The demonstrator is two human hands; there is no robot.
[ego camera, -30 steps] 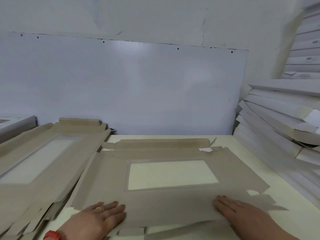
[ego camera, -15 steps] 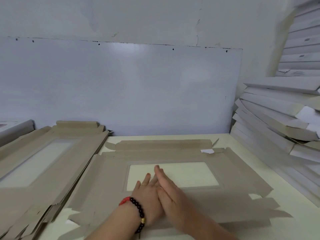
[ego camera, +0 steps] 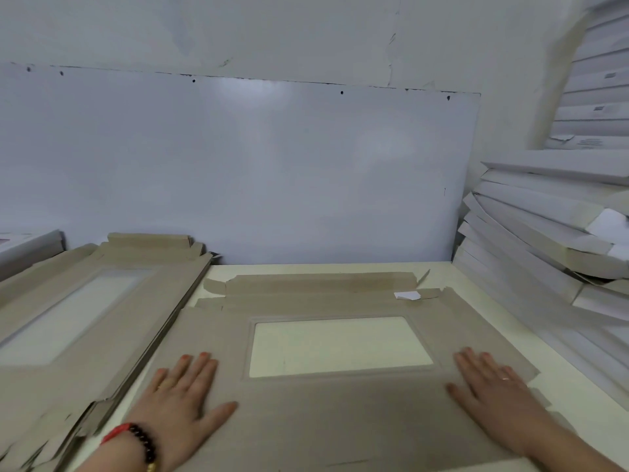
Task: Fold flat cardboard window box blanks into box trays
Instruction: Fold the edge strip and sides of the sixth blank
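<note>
**Cardboard blank pressed flat under two open palms**

The cardboard window box blank (ego camera: 333, 413) lies flat on the cream table (ego camera: 439, 277), directly in front of the person, its rectangular window (ego camera: 340, 345) showing the tabletop through the cut-out. The left hand (ego camera: 183, 400) rests palm-down on the blank to the left of the window, fingers straight and slightly spread, grasping nothing; a ring shows on one finger and a red-and-black bead bracelet (ego camera: 136, 437) circles the wrist. The right hand (ego camera: 493, 393) lies palm-down to the right of the window near the blank's right edge, fingers likewise extended and holding nothing, with a ring on one finger. The two hands sit well apart, one at each side of the window. The blank's far flaps (ego camera: 320, 284) lie unfolded toward the wall, with a small white scrap (ego camera: 406, 296) on them at the right. To the left, a stack of flat blanks (ego camera: 85, 318) overlaps the table's edge, just beside the blank. At the right, folded white boxes (ego camera: 544, 233) are piled against the wall, some tilted. A pale board (ego camera: 238, 172) stands behind the table.
</note>
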